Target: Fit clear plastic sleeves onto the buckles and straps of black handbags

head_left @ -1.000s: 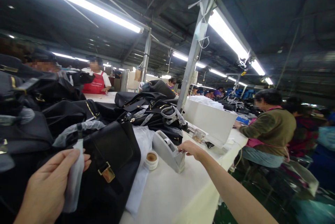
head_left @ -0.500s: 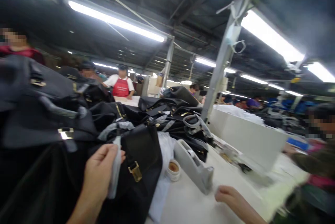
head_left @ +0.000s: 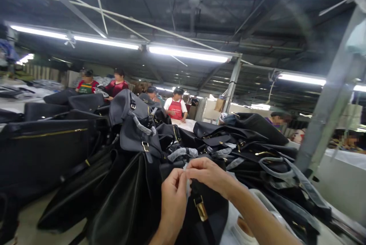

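Observation:
My left hand (head_left: 174, 191) is closed around a thin whitish wrapped strip (head_left: 188, 191), mostly hidden by my fingers. The fingers of my right hand (head_left: 207, 172) are pinched together at the strip's upper end, touching my left fingertips. Whether a small piece of tape is between them cannot be seen. Just below lies a black backpack (head_left: 215, 207) with a gold buckle (head_left: 201, 208) on its flap strap. Behind my hands is a handle in clear plastic wrap (head_left: 183, 153).
Black bags (head_left: 137, 134) are heaped on both sides. My right forearm partly covers a grey tape dispenser (head_left: 259, 197) and a small white jar (head_left: 243, 235). A metal post (head_left: 328, 96) rises at the right. Across the table stands a person in a red apron (head_left: 175, 109).
My right hand has come from beside the tape dispenser to meet my left hand at the strip. The view has swung left, showing more bags and people.

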Demonstrator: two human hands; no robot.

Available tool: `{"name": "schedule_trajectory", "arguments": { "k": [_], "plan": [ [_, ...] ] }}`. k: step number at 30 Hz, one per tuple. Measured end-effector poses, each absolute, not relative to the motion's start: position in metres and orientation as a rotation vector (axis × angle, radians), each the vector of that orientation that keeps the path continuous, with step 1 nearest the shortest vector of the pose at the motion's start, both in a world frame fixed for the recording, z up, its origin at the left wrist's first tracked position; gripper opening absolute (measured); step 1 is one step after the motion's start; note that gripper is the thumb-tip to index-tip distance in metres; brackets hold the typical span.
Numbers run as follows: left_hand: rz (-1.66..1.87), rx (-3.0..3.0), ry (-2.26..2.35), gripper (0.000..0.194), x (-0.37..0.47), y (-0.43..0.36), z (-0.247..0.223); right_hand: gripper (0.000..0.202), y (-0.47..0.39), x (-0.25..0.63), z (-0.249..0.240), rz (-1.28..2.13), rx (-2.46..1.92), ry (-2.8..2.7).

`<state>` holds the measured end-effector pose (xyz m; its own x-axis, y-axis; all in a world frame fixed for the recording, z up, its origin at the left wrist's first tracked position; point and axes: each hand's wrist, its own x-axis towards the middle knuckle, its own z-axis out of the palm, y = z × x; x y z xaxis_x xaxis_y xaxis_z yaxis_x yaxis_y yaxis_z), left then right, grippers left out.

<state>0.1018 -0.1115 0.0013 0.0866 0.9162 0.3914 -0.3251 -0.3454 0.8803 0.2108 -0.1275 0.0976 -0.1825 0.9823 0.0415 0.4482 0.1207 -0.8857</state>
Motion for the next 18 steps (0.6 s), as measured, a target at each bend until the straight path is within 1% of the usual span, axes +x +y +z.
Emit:
{"name": "schedule_trajectory", "arguments": {
  "k": [3, 7, 12, 13, 16, 18],
  "plan": [
    [1.483, 1.308, 0.685, 0.032, 0.101, -0.111, -0.002, 0.02, -0.117, 0.217, 0.088, 0.926, -1.52, -1.683],
    [1.529, 1.357, 0.711, 0.03, 0.1, -0.113, 0.0, 0.025, -0.113, 0.223, 0.084, 0.809, -1.576, -1.69],
    [1.639, 1.41, 0.763, 0.016, 0.098, -0.117, -0.001, 0.026, -0.111, 0.222, 0.082, 0.799, -1.583, -1.707],
    [1.666, 1.397, 0.774, 0.017, 0.098, -0.117, -0.002, 0.026, -0.111, 0.222, 0.082, 0.814, -1.587, -1.698],
    [1.74, 1.409, 0.775, 0.031, 0.096, -0.116, -0.006, 0.027, -0.111, 0.221, 0.082, 0.899, -1.59, -1.665],
    [1.753, 1.469, 0.739, 0.029, 0.094, -0.115, -0.005, 0.027, -0.111, 0.223, 0.082, 0.943, -1.583, -1.659]
  ]
}}
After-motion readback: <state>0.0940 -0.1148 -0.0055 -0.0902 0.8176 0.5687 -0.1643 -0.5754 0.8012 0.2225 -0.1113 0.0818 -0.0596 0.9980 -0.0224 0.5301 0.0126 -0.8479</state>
